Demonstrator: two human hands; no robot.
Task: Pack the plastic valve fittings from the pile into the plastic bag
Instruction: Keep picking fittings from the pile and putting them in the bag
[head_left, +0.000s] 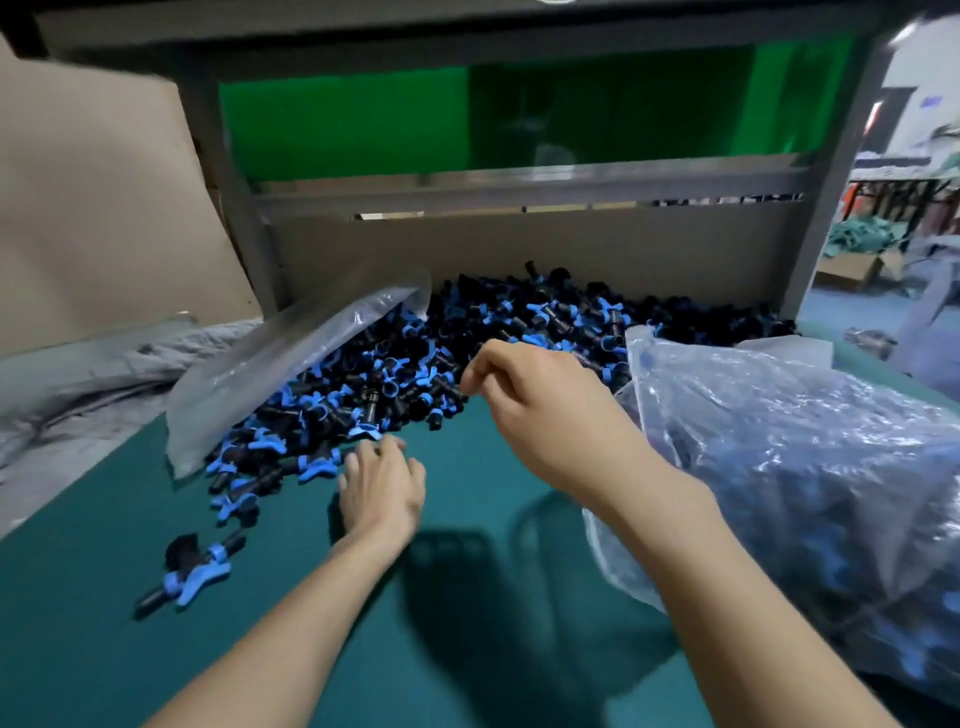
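Now, seen from my head, the pile of black and blue valve fittings (467, 338) lies at the back of the green worktop (467, 571), against a cardboard wall (519, 244). My left hand (382, 488) rests at the near edge of the pile, fingers bent onto the fittings; whether it grips one, I cannot tell. My right hand (524, 395) hovers above the pile, fingers loosely curled, holding nothing. The plastic bag (779, 467), with fittings inside, stands just beside it on the right.

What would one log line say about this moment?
left hand: at pile edge | right hand: over pile, empty | plastic bag: partly full, right
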